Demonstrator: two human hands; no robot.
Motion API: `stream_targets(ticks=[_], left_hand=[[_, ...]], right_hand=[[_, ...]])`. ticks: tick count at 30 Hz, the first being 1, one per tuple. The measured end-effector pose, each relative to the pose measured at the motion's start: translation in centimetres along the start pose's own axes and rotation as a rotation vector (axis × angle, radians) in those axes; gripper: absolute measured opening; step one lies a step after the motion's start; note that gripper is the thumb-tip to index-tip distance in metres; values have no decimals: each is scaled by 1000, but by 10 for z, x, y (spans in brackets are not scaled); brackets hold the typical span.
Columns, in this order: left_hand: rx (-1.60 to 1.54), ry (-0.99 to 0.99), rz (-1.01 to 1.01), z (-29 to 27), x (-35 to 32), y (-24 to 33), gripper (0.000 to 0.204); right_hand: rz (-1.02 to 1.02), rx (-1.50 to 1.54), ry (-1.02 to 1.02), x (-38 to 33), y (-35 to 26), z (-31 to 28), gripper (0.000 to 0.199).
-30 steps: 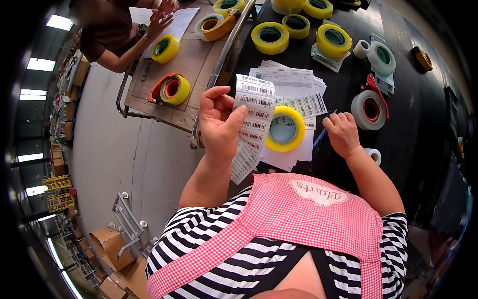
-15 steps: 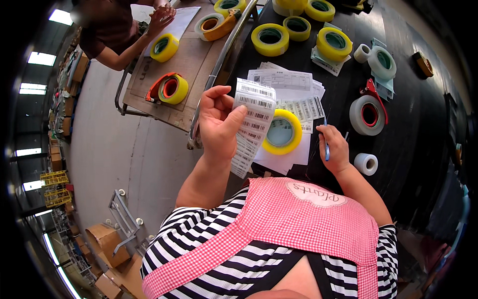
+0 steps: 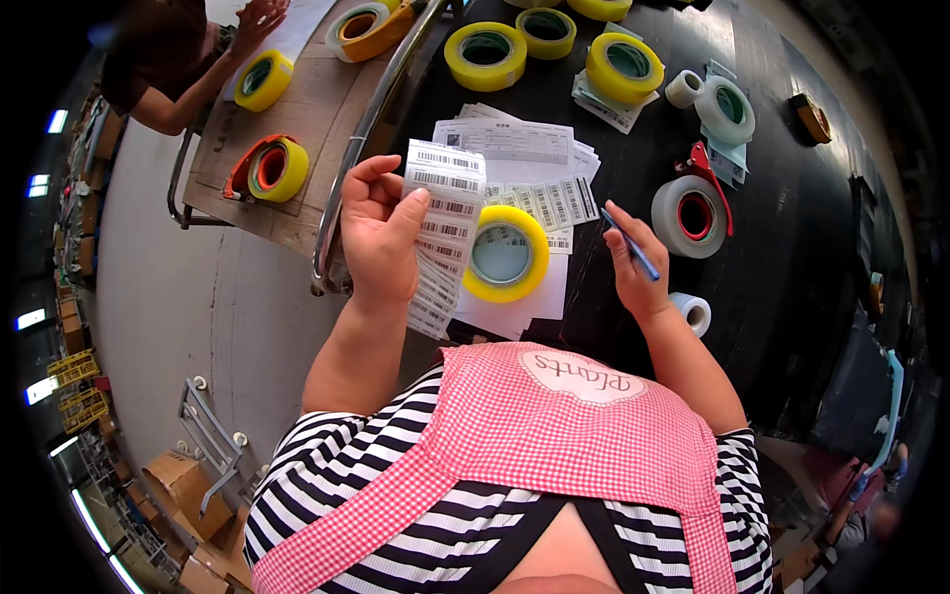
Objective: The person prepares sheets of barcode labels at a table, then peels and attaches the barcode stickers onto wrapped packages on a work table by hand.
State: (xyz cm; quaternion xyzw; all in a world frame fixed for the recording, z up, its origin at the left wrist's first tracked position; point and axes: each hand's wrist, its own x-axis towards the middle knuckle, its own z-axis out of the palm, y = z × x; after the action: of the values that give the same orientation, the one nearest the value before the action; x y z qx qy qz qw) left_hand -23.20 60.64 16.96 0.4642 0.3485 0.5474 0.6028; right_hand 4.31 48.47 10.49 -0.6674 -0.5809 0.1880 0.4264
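My left hand is closed on a hanging strip of white barcode labels, thumb pressed on its front near the top. Between the fingers of my right hand is a blue pen, slanting with its upper-left end toward the papers. On the black table between my hands lies a yellow tape roll, with white paper under it. Just beyond it, a sheet of barcode labels and some printed forms overlap. My left hand partly hides the strip's edge.
Several yellow tape rolls stand along the far side. At right are a red tape dispenser with clear tape and a small white roll. A metal-railed cart at left carries cardboard and tape; another person's hand is above it.
The view has swung, so the scene sits farther left. My right hand has lifted from the papers' edge, and the pen has gone from near upright to slanted. My left hand keeps the label strip.
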Motion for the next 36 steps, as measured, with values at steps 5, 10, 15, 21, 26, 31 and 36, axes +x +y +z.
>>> stream_targets(ticks=[5,10,15,21,26,31,36], left_hand=[[-6,94,-104,-6,2,-24,34],[15,152,-146,-13,7,-43,33],[14,210,-150,-19,10,-48,33],[3,218,-133,-24,14,-51,33],[6,195,-129,-28,13,-56,34],[16,207,-125,-25,16,-55,34],[16,190,-137,-20,19,-57,34]], right_hand=[[218,529,50,40,10,5,24],[281,678,22,81,13,28,16],[305,688,3,103,21,49,17],[290,645,40,125,27,55,14],[290,658,60,126,36,60,12],[300,638,103,121,44,61,11],[327,663,124,118,55,65,13]])
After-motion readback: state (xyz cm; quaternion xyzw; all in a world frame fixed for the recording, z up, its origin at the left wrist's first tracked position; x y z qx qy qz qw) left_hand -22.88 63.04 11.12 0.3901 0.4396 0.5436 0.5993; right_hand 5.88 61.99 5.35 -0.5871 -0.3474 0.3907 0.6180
